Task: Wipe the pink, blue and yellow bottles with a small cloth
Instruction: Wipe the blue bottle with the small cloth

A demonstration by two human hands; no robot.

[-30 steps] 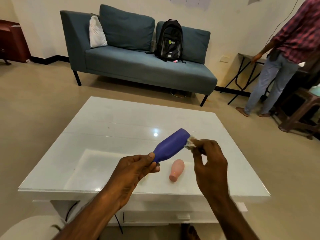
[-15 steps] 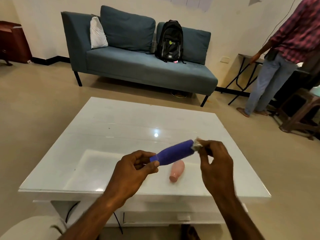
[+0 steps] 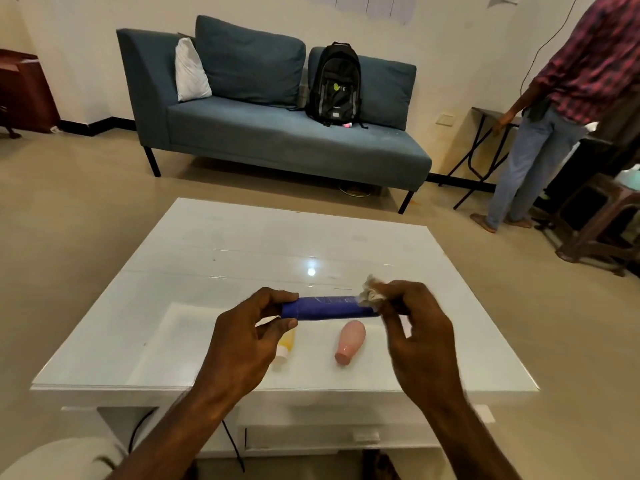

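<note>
The left hand (image 3: 242,336) is being held above the white tabletop (image 3: 221,258), its fingers (image 3: 273,296) and thumb clamped on the left end of the blue bottle (image 3: 329,308), so that end is being hidden. Just below the thumb, the yellow bottle (image 3: 286,344) is lying on the tabletop, mostly covered by the hand; only its lower part and pale cap are being shown. The blue bottle is being held level in the air between the two hands. Below it, between the hands, the pink bottle (image 3: 350,341) is lying on its side. The right hand (image 3: 420,337) is being seen blurred, its fingers (image 3: 403,294) pinched on the small cloth (image 3: 372,292), which is being pressed against the blue bottle's right end, itself hidden.
</note>
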